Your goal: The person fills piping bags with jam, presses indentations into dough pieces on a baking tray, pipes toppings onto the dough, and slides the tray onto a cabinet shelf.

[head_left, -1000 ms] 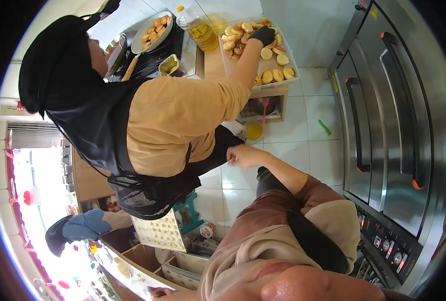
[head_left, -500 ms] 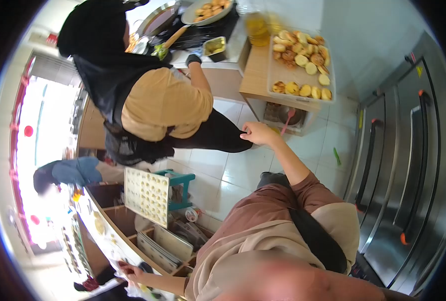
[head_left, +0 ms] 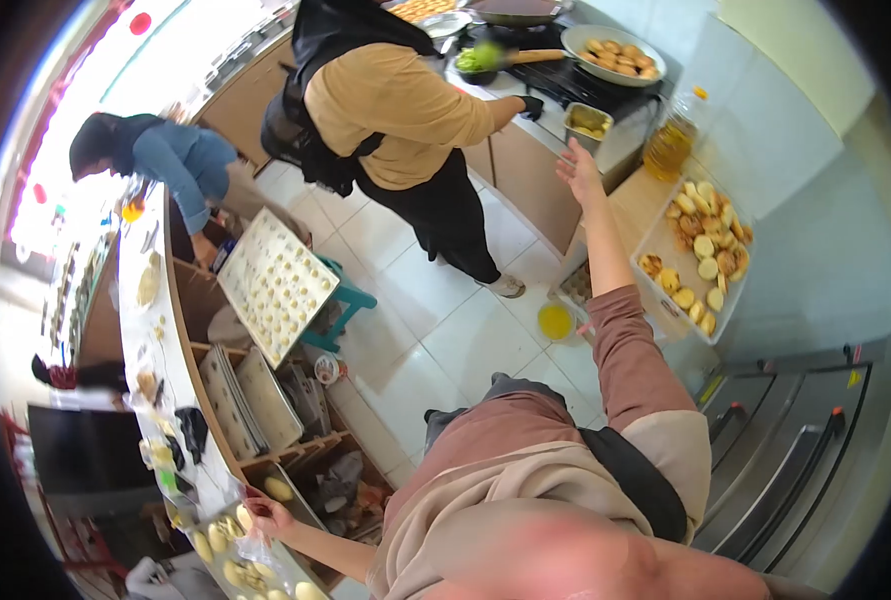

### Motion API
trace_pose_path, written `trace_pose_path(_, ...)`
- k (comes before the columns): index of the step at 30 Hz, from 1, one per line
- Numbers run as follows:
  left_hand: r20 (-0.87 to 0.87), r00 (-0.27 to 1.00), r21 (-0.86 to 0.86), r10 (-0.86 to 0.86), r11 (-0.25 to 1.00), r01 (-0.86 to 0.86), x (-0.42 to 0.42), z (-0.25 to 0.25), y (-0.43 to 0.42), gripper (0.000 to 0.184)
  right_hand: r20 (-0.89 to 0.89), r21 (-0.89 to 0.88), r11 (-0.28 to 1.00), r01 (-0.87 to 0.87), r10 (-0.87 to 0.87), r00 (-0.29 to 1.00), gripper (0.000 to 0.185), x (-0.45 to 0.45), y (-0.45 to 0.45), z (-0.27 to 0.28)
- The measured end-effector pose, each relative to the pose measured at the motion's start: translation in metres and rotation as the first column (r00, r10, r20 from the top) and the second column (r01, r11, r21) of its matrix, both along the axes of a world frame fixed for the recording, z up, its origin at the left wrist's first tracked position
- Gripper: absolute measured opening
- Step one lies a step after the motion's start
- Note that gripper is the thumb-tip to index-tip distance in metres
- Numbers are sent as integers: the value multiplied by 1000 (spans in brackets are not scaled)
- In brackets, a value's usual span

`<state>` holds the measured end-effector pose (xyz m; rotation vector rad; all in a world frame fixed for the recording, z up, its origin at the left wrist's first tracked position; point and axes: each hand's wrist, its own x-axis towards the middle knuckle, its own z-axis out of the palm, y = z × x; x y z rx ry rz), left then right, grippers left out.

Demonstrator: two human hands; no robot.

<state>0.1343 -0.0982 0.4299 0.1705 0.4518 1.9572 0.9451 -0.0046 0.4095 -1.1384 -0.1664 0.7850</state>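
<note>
My right hand (head_left: 582, 178) hangs spread near the tin (head_left: 587, 139). Left hand (head_left: 270, 514) sits by the counter's (head_left: 137, 325) edge; I can't tell its grip.

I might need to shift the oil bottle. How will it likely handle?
The oil bottle will probably feel fairly heavy, since much of it looks filled with yellow oil. It is tall and narrow, so a push near the orange cap might tip it. Its clear walls look like plastic, so they may give when squeezed.
</note>
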Motion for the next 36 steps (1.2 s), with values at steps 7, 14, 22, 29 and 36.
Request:
trace_pose_path(7, 76, 974, -175, 213, 965, -198, 34, -17, -85, 32, -251, 49, 999, 6, 7, 968, 74, 24, 76, -74)
trace_pose_path(14, 122, 976, -99, 181, 981, -170, 48, -5, -114, 28, -272, 230, 941, -247, 306, 912, 77, -76, 97, -94)
trace_pose_path(22, 105, 957, -194, 270, 950, -247, 54, 6, -122, 31, 749, -657, 725, 207, 597, 287, 43, -154, 81, -101)
trace_pose_path(29, -85, 913, -278, 398, 871, -406, 56, 17, -86, 17, 740, -661, 747, -69, 665, 100, 29, -143, 89, -153)
trace_pose_path(36, -225, 898, -412, 378, 798, -439, 7, 30, -50, 14, 322, -754, 518, -403, 827, 461, 22, -211, 27, -73)
